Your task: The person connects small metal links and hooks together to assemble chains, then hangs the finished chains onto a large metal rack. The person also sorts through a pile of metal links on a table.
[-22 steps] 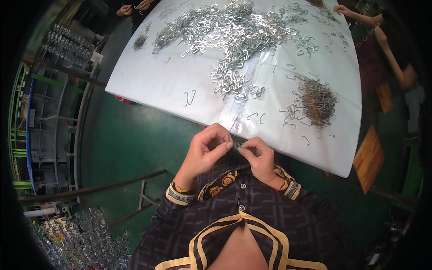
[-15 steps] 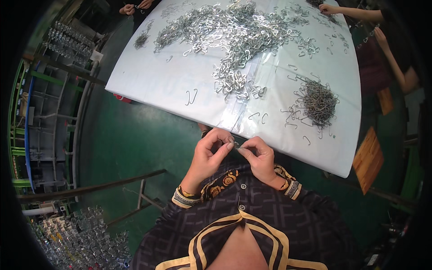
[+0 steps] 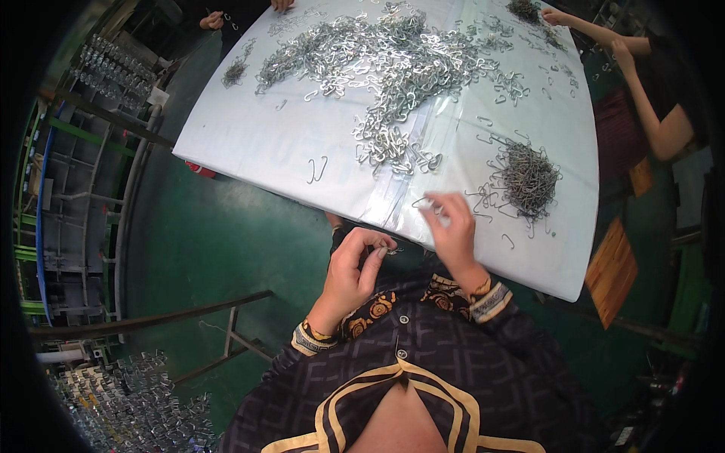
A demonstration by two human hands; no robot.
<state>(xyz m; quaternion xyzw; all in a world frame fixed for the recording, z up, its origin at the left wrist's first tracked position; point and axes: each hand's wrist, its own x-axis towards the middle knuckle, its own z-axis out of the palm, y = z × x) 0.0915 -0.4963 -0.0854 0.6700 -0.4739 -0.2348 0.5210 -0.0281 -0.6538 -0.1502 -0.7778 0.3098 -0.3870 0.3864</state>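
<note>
My left hand (image 3: 353, 266) is closed in front of my chest, just off the table's near edge, pinching a small metal hook (image 3: 393, 251) between thumb and fingertips. Part of that hook is covered by the fingers. My right hand (image 3: 455, 232) reaches over the table edge, slightly blurred, with thumb and forefinger apart. Right by its fingertips, a thin wire hook (image 3: 419, 201) lies on the white tabletop (image 3: 264, 155). To the right of this hand is a pile of dark wire hooks (image 3: 530, 180).
A large heap of shiny metal hooks (image 3: 404, 87) spreads over the table's middle. Two loose hooks (image 3: 317, 169) lie left of centre. Other people's hands (image 3: 555, 16) work at the far edge. A metal rail (image 3: 189, 306) and racks of hanging metal parts (image 3: 136, 400) stand at left.
My hands have parted. The right hand has moved forward and up over the table to the loose hooks, while the left stays near my chest, still pinching the small hook.
</note>
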